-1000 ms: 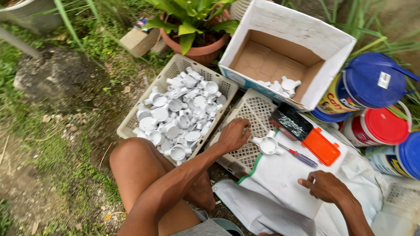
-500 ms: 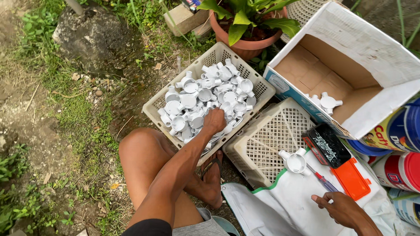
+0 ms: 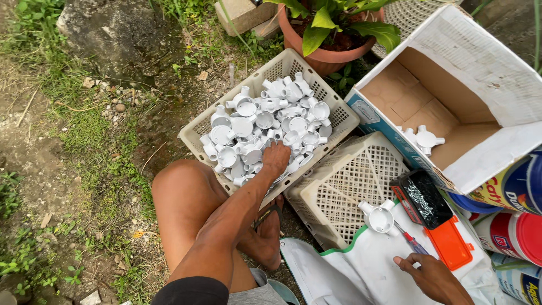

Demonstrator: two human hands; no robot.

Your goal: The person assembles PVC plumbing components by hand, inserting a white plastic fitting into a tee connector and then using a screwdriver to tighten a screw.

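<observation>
1. White plastic conduit boxes (image 3: 265,127) fill the beige basket (image 3: 195,133); left hand (image 3: 275,160) lies curled on them, grasping one.
2. Right hand (image 3: 432,277), far off, rests on white cloth (image 3: 361,271); grip unclear.

An open cardboard box (image 3: 451,107) stands at my upper right, tipped on its side, white outside, bare brown inside, with a blue-and-white printed strip along its lower front edge. Just below it, at the right edge, sit round paint tins: one (image 3: 516,183) with a yellow, red and blue label, one (image 3: 516,234) with a red lid and white printed side, and one (image 3: 522,282) at the corner with a pale label. A small black rectangular case (image 3: 422,199) bearing white scrawled marks lies beside an orange lid (image 3: 450,244)
</observation>
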